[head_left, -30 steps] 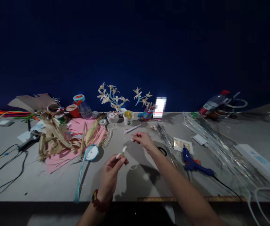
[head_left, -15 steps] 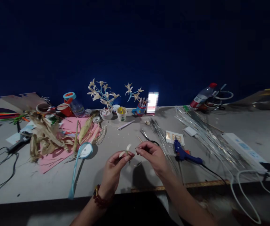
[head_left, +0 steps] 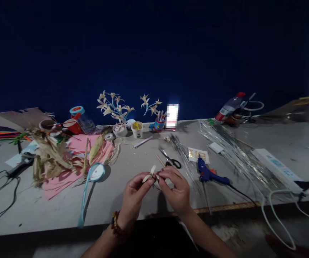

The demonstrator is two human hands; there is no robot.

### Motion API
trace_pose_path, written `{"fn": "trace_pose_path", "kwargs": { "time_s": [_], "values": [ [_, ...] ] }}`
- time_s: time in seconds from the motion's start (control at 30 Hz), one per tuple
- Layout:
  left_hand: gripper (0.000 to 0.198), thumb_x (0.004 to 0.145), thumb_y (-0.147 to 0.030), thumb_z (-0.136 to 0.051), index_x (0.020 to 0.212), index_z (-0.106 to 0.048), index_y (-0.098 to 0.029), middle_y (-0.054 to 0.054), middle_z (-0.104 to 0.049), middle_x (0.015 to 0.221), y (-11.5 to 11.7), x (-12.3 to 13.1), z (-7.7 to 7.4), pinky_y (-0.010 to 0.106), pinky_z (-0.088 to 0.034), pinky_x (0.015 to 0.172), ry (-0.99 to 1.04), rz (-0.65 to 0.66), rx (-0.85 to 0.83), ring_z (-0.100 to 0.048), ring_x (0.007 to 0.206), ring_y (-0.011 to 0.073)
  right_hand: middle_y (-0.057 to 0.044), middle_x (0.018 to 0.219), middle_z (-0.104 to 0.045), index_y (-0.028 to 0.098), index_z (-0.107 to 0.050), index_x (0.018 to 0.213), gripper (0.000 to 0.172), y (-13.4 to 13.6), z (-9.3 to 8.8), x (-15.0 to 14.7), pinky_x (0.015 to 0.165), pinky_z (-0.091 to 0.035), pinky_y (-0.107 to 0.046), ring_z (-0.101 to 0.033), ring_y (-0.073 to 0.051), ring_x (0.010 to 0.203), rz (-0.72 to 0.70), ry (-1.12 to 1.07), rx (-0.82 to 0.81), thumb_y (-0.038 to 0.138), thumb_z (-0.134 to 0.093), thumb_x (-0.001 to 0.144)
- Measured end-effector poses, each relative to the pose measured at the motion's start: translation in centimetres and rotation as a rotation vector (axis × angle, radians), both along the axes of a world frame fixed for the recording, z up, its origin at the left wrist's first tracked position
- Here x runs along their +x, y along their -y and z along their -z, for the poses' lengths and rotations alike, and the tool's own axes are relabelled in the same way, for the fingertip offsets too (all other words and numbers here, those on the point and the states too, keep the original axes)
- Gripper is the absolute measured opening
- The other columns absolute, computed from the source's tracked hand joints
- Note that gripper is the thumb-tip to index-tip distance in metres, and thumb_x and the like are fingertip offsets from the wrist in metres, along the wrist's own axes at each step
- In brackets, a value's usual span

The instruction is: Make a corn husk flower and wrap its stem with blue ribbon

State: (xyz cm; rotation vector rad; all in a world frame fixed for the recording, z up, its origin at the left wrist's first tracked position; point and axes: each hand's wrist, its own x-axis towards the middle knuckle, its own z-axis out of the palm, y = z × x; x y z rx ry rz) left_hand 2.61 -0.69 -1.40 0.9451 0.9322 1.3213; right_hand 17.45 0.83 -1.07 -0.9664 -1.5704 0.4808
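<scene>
The pale flower (head_left: 146, 178) is up in front of the person, just above the near half of the desk (head_left: 132, 157). The left hand (head_left: 134, 193) has its grip closed on it, thumb against fingers at the base, with 2 narrow petals showing. The right hand (head_left: 176, 188) meets it from the other side, its fingertips drawn close together; I cannot tell whether that grip pinches anything.

The flower looks papery to me, so I'd expect it to be very light, a bit springy, not slippery, and easy to crease or split. The base seems the safest hold; the petal tips would bend.

Along the back, a white cup (head_left: 137, 132) holds something yellow, and the white bowl (head_left: 120, 131) beside it has pale pinkish bits inside. A blue holder (head_left: 159, 126) carries slim, pen-like sticks. Further left, I can't make out what the red cup (head_left: 72, 126) contains. A red-capped bottle (head_left: 229, 108) leans at the right, its contents unclear.
</scene>
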Motion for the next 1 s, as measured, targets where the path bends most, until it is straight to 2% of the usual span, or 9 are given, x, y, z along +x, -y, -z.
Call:
{"fn": "trace_pose_path", "kwargs": {
  "time_s": [0.13,0.23,0.33,0.4,0.47,0.53,0.63,0.8,1.0],
  "values": [
    [0.013,0.080,-0.028,-0.077,0.089,-0.077,-0.018,0.005,-0.075,0.090,0.1,0.0,0.2,0.027,-0.052,0.084,-0.032,-0.052,-0.036,-0.066,0.087,0.0178,-0.005,0.089,-0.073,0.024,-0.072,0.097,0.017,0.8,-0.1,-0.1,0.079,-0.055,-0.033,-0.067,-0.020,0.087,0.011,0.043,0.009,0.012,-0.063,0.088],
    [0.011,0.083,-0.028,-0.075,0.089,-0.076,-0.018,0.005,-0.075,0.090,0.2,-0.5,0.6,0.026,-0.052,0.083,-0.064,-0.022,-0.021,-0.067,0.088,0.0178,-0.006,0.100,-0.073,0.024,-0.069,0.108,0.022,1.0,0.4,2.4,0.086,-0.056,-0.036,-0.068,-0.021,0.095,0.006,0.171,0.007,0.014,-0.061,0.090],
    [0.009,0.086,-0.027,-0.072,0.089,-0.076,-0.019,0.005,-0.074,0.091,0.2,-1.2,1.0,0.025,-0.051,0.083,-0.121,0.001,0.022,-0.066,0.090,0.0176,-0.009,0.110,-0.070,0.024,-0.066,0.115,0.026,0.6,1.8,8.6,0.094,-0.053,-0.042,-0.065,-0.026,0.106,0.193,0.408,-0.018,0.020,-0.059,0.091],
    [0.009,0.086,-0.027,-0.072,0.088,-0.076,-0.019,0.005,-0.073,0.090,0.2,-1.5,1.3,0.024,-0.052,0.081,-0.144,0.018,0.023,-0.066,0.088,0.0178,-0.013,0.119,-0.066,0.021,-0.063,0.119,0.030,0.2,3.0,14.0,0.097,-0.051,-0.048,-0.062,-0.030,0.112,0.384,0.562,-0.131,0.026,-0.056,0.090],
    [0.010,0.085,-0.028,-0.073,0.088,-0.076,-0.019,0.005,-0.073,0.089,0.1,-1.6,1.6,0.024,-0.052,0.080,-0.150,0.038,0.010,-0.066,0.086,0.0179,-0.017,0.124,-0.063,0.016,-0.060,0.123,0.038,-0.1,4.1,18.7,0.100,-0.048,-0.051,-0.060,-0.033,0.116,0.453,0.736,-0.267,0.025,-0.054,0.086],
    [0.010,0.085,-0.029,-0.073,0.087,-0.075,-0.019,0.005,-0.073,0.087,0.0,-1.5,1.7,0.024,-0.052,0.079,-0.150,0.059,0.007,-0.066,0.085,0.0177,-0.020,0.133,-0.058,0.013,-0.056,0.128,0.049,-0.5,5.1,21.9,0.105,-0.044,-0.053,-0.055,-0.036,0.124,0.403,0.894,-0.395,0.020,-0.053,0.080],
    [0.010,0.086,-0.029,-0.072,0.087,-0.076,-0.019,0.005,-0.073,0.088,0.1,-1.3,1.9,0.024,-0.052,0.079,-0.168,0.075,0.022,-0.065,0.087,0.0178,-0.021,0.136,-0.056,0.010,-0.057,0.128,0.057,-1.2,6.0,23.7,0.108,-0.042,-0.051,-0.053,-0.036,0.126,0.323,0.954,-0.442,0.016,-0.055,0.071],
    [0.011,0.085,-0.030,-0.073,0.089,-0.076,-0.020,0.005,-0.074,0.090,0.3,-1.7,2.1,0.024,-0.052,0.081,-0.180,0.054,-0.017,-0.065,0.089,0.0183,-0.020,0.139,-0.056,0.014,-0.063,0.114,0.048,-2.8,6.2,24.0,0.109,-0.040,-0.047,-0.052,-0.034,0.130,0.187,0.976,-0.445,0.014,-0.057,0.066],
    [0.012,0.082,-0.031,-0.075,0.086,-0.076,-0.020,0.004,-0.074,0.087,0.2,-1.9,2.0,0.024,-0.052,0.079,-0.176,0.013,-0.041,-0.066,0.086,0.0181,-0.015,0.134,-0.062,0.019,-0.064,0.104,0.041,-4.1,5.3,25.3,0.101,-0.046,-0.043,-0.060,-0.032,0.119,0.033,0.933,-0.448,0.019,-0.062,0.063]
  ]
}}
